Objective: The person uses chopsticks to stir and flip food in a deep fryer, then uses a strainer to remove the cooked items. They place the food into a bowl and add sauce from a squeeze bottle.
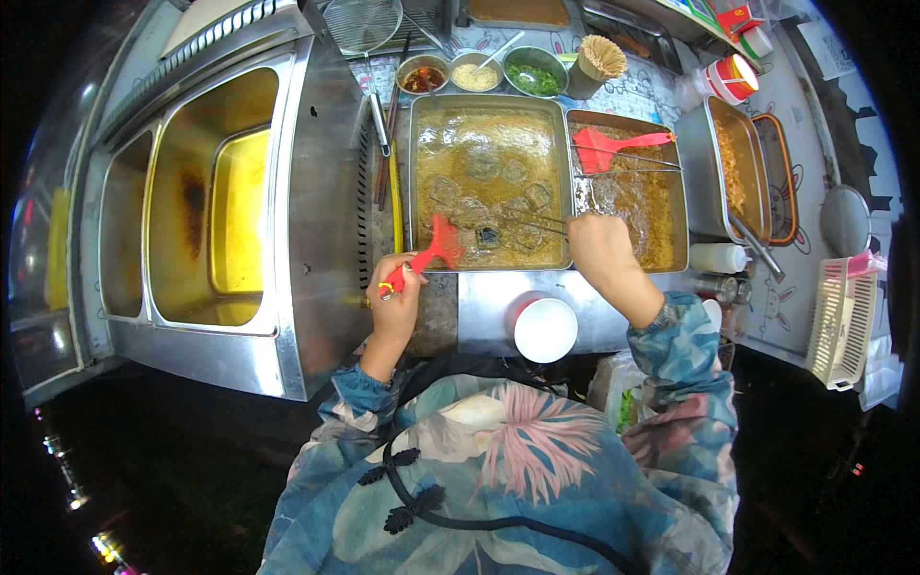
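Note:
A rectangular metal pan (496,151) of clear brownish liquid stands before me, with several translucent squarish pieces and one dark piece (489,236) in it. My left hand (397,287) grips the handle of a red basting brush (440,244), whose blurred head is over the pan's near left part. In my right hand (600,241) are thin metal tongs or sticks (535,219) reaching left over the same pan. Another red brush (596,147) lies on thin metal rods across the right-hand pan (632,215), which holds brown, grainy sauce.
A fryer with yellow oil (241,215) is at the left. Bowls of chili sauce (422,77), minced garlic (476,73) and chopped greens (533,72) stand behind, beside a holder of wooden sticks (600,61). A paper cup (545,330) stands near my body. A plastic basket (837,323) is far right.

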Motion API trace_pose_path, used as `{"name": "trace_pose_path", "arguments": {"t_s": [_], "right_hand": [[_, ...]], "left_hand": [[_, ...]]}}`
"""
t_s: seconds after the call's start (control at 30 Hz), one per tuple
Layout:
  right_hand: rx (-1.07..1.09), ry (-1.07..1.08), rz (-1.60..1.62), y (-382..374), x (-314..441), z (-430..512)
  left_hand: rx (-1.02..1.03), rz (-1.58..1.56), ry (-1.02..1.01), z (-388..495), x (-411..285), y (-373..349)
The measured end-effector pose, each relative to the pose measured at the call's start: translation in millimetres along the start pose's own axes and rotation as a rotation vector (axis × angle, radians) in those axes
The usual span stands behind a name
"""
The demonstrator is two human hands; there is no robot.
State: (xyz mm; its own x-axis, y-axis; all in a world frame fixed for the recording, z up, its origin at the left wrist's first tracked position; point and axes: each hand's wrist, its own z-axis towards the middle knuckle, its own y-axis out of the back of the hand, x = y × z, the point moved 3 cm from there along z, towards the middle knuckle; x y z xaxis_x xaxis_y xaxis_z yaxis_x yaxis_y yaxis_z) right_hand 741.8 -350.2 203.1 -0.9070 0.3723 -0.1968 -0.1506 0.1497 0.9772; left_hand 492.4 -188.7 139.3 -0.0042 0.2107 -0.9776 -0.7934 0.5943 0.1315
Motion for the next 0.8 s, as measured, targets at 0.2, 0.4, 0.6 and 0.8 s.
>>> {"name": "trace_pose_path", "arguments": {"t_s": [0.2, 0.4, 0.6, 0.8], "right_hand": [[0.025, 0.016, -0.034, 8, -7, -7], [0.062, -0.014, -0.039, 30, -7, -27], [0.139, 0.035, 0.002, 18, 9, -43], [0.121, 0.058, 0.045, 3, 17, -40]], "left_hand": [[0.064, -0.064, -0.024, 9, 12, -47], [0.028, -0.013, -0.003, 39, 27, -55], [-0.037, 0.15, -0.218, 24, 6, -13], [0.02, 0.276, -0.075, 6, 1, -3]]}}
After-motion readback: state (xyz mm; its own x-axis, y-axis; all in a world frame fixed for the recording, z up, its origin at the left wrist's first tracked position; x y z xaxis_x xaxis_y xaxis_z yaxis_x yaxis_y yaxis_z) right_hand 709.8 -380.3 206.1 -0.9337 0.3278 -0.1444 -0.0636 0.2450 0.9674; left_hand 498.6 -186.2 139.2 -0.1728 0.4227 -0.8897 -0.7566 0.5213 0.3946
